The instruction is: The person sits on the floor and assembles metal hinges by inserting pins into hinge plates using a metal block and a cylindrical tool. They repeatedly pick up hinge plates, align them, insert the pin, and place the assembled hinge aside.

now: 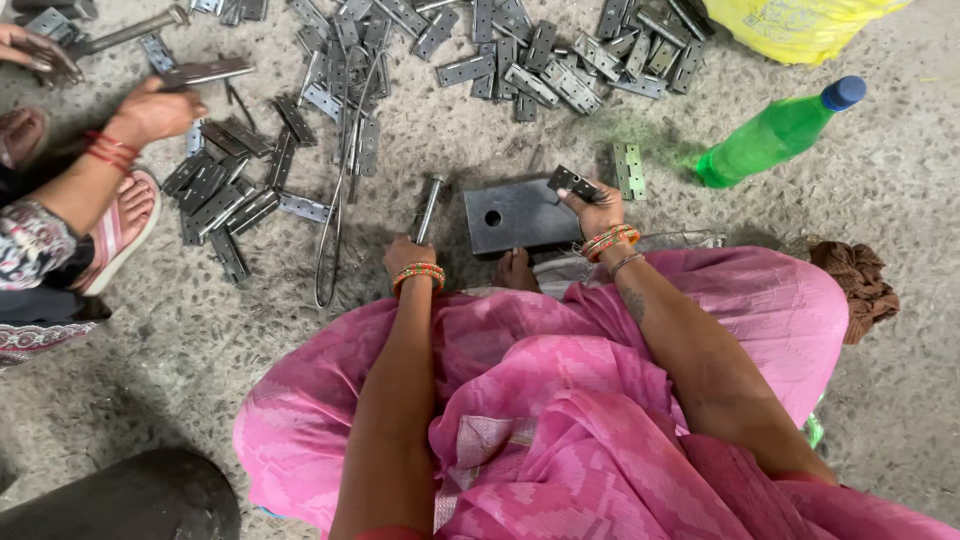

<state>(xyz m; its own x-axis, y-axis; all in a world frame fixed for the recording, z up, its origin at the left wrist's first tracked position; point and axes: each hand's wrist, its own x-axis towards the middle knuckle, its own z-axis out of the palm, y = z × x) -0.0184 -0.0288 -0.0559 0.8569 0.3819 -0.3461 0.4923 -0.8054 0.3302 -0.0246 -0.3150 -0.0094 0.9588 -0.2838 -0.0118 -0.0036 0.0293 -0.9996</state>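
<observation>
Steel-grey and flat, a small folded metal hinge (571,182) sits pinched in the closed fingers of the right hand (598,210), held just above the far edge of a dark rectangular steel block (515,215) with a round hole near its left end. The block lies on the rough, speckled concrete floor (200,340), directly below those fingers. The left hand (408,254) is curled shut around the lower end of a slim metal hammer (428,205), whose shaft runs away from the fingers to a rounded head just left of the block. Beyond both hands lies a scattered heap of dull metal hinges (540,60), and a green plastic bottle with a blue cap (775,132) lies on its side to the right of the right fingers. At far left, another person's hand (150,112) grips a flat metal strip (205,72).
</observation>
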